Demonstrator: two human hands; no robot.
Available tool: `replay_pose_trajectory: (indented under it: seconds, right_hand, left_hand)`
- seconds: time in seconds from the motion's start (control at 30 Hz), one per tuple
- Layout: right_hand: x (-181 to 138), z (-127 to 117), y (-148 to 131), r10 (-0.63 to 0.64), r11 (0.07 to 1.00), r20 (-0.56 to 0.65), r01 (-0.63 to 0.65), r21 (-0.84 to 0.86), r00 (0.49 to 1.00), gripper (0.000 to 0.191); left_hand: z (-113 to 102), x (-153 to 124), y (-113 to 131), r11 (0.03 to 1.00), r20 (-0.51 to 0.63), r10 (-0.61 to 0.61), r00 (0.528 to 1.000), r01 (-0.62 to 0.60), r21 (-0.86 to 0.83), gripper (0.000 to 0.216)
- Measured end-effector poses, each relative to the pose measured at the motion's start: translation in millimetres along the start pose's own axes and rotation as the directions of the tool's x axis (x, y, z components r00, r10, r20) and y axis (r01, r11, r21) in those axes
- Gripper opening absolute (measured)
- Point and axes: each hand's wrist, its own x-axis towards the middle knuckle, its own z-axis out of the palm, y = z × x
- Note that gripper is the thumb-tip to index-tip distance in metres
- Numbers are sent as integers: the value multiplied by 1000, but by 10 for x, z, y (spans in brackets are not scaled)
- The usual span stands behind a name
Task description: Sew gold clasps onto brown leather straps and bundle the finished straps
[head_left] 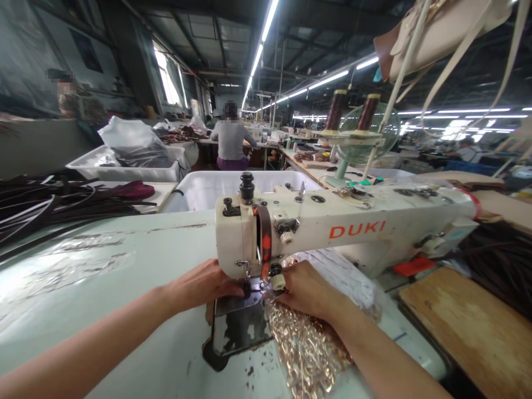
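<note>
A white sewing machine [299, 227] marked DUKI stands on the pale green table. My left hand [214, 284] is at the left of its needle area, fingers bent together and thumb close to the presser foot [249, 287]. My right hand [302, 288] curls in from the other side, behind the machine's small white knob [278, 281], which partly hides its fingers. Both hands look closed, but whatever they hold at the metal needle plate [245, 302] is too small or hidden to make out. Under my right wrist lies a heap of gold metal chain hardware [307, 349] in clear plastic.
Dark strips [45, 213] are piled at the left. A white bin [245, 180] stands behind the machine. Two brown thread cones [336, 111] and a green fan [366, 136] rise at the back right. A wooden board [469, 327] lies right. Another person [230, 138] sits ahead.
</note>
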Motion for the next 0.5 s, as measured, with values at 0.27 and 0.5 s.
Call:
replay_pose_trajectory:
  seconds: [0.27,0.5]
  right_hand:
    - [0,18,-12,9,1000,11,-9,4,1000,25]
    - [-3,39,3,10,1000,13,-10,-16,1000,26]
  left_hand:
    - [47,8,-63,995,-40,20,999,-16,94,36]
    - [112,-90,97,976,-25,1,1000,4,219,35]
